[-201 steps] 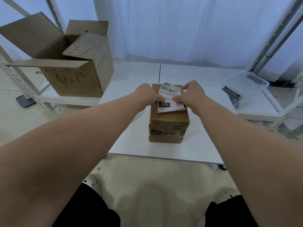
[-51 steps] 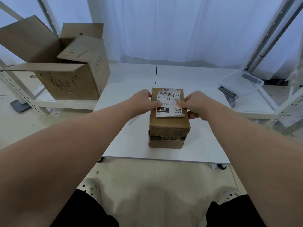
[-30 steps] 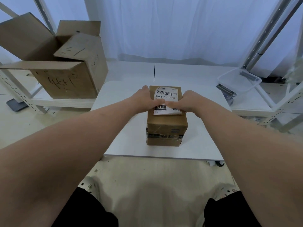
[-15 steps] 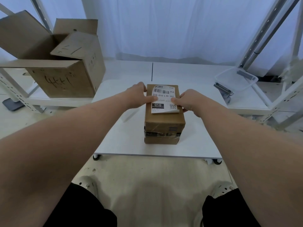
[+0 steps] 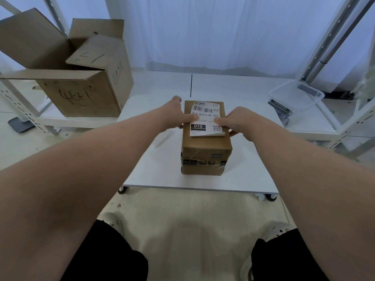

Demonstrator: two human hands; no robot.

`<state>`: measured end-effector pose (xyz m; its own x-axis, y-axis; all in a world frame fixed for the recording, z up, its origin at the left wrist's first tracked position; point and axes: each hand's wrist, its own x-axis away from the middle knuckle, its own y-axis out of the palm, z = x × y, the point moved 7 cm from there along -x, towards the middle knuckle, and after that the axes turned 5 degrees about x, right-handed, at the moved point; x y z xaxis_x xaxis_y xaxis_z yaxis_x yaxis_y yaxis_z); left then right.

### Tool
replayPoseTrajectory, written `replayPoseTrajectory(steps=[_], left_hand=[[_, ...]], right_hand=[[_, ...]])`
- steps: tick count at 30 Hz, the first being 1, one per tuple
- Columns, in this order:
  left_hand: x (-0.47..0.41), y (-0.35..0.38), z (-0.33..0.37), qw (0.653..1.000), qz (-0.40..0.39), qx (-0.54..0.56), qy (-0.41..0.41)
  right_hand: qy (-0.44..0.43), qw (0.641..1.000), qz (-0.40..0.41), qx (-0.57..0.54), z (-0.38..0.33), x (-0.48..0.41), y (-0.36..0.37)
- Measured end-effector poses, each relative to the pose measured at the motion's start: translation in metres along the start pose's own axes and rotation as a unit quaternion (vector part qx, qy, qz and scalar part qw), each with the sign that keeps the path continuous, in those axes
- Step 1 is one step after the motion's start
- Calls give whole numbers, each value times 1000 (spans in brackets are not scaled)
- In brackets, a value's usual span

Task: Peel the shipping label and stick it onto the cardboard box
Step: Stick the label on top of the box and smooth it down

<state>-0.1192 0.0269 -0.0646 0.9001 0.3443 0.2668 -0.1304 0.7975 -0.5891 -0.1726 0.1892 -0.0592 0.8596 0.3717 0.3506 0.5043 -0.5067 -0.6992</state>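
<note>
On top of the small cardboard box, which stands on the white worktop, lies the shipping label. My left hand presses its left edge with flat fingers, gripping nothing. My right hand pins the right edge with the thumb; the label's near edge curls up slightly.

A: label position?
B: on top of cardboard box, near edge curled up. Left hand and right hand thumbs press its side edges.
A: box?
B: upright on white table. Open carton on shelf, far left.
</note>
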Motion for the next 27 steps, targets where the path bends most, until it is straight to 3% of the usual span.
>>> replayPoseTrajectory(steps=[4,9,14,20,23,27], left_hand=[[2,-5,1,1000,3,2,16],[-1,9,5,995,38,-90,26],[-4,-2,-1,999,28,-22,19],[-2,-5,-4,998,30,-28,51],[-1,-5,-4,998,33,-27,54],[-1,-9,-5,998,36,-28,48]], right_hand=[[-2,1000,2,0,0,-1,0],[0,999,23,35,-2,-1,-3],[19,1000,10,10,4,0,-2],[10,1000,-5,-16,-2,0,2],[-15,999,-19,25,-15,0,14],[-4,999,12,30,-14,-7,11]])
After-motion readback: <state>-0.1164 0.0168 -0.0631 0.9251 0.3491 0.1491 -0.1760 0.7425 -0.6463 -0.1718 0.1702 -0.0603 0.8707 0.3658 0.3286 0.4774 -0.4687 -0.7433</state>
